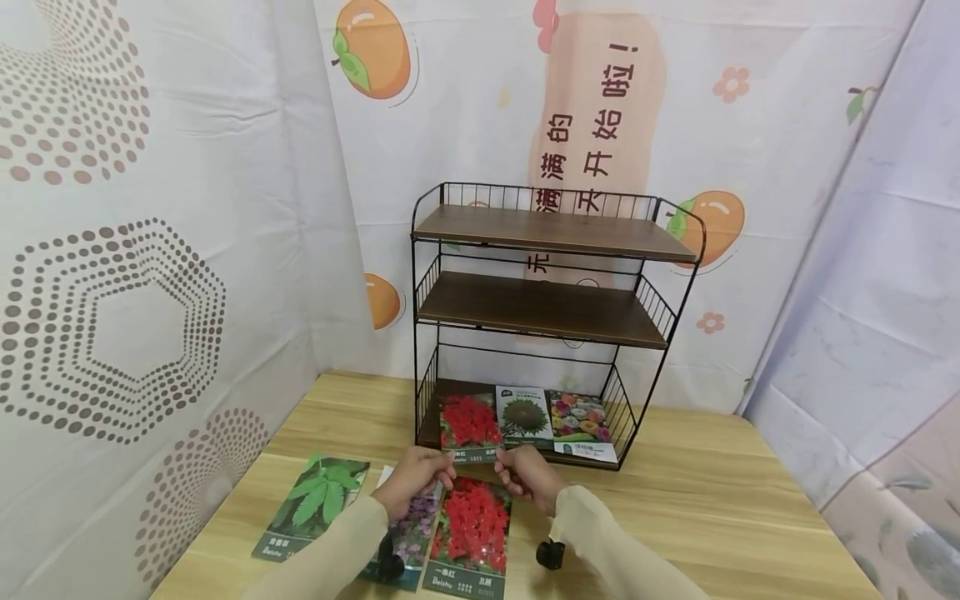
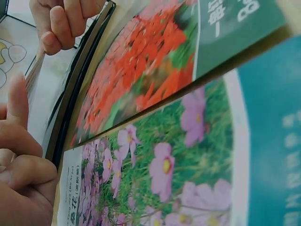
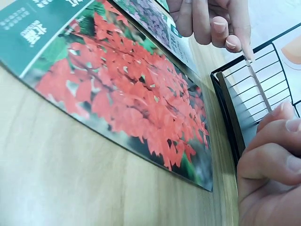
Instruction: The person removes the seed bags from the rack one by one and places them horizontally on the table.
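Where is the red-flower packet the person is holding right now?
In the head view, the red-flower packet is at the bottom shelf's left end, left of the white packet, its near corners held by the left hand and right hand.

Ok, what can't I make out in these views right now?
- Green-leaf packet, head view: lower right part hidden by the left sleeve.
- Purple-flower packet, head view: partly covered by the left hand and sleeve; left wrist view: band lettering blurred, right end cut off.
- Held red-flower packet, right wrist view: front unseen, turned edge-on.
- Multicoloured-flower packet, head view: fine print too small.
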A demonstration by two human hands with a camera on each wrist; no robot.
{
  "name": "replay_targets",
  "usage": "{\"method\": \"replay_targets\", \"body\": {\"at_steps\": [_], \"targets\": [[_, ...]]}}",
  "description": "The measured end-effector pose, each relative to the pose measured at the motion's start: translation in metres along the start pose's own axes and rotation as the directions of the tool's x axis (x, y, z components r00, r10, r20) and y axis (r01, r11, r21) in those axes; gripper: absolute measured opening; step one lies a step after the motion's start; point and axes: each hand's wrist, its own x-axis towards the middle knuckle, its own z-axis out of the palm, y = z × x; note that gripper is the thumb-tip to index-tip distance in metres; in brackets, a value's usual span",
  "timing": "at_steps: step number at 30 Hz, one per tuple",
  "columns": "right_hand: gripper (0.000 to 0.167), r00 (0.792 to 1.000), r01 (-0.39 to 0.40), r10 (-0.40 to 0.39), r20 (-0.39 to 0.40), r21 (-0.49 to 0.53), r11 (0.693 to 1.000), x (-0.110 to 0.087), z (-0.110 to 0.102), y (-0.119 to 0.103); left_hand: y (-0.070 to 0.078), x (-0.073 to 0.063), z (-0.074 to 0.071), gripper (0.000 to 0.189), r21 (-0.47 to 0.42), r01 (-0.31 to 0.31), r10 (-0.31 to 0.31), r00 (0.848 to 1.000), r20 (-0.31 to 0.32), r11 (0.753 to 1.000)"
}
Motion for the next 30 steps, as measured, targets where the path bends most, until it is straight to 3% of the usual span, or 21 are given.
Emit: {"method": "replay_targets", "body": {"at_steps": [5, 15, 30], "targets": [[0.036, 1.0, 0.011, -0.011, -0.007, -0.018, 1.0, -0.008, -0.002, 0.002, -0.003, -0.002, 0.004, 0.038, -0.002, -0.01, 0.01, 1.0, 0.015, 1.0], [0.037, 0.999, -0.022, 0.022, -0.024, -0.022, 1.0, -0.023, -0.013, 0.013, -0.003, -0.004, 0.022, 0.036, -0.004, 0.028, -0.028, 0.999, 0.047, 1.0], [0.036, 0.999, -0.042, 0.041, -0.028, -0.052, 0.998, -0.042, -0.016, 0.021, -0.004, -0.015, 0.031, 0.036, 0.038, 0.021, -0.025, 0.995, 0.1, 0.999]]}}
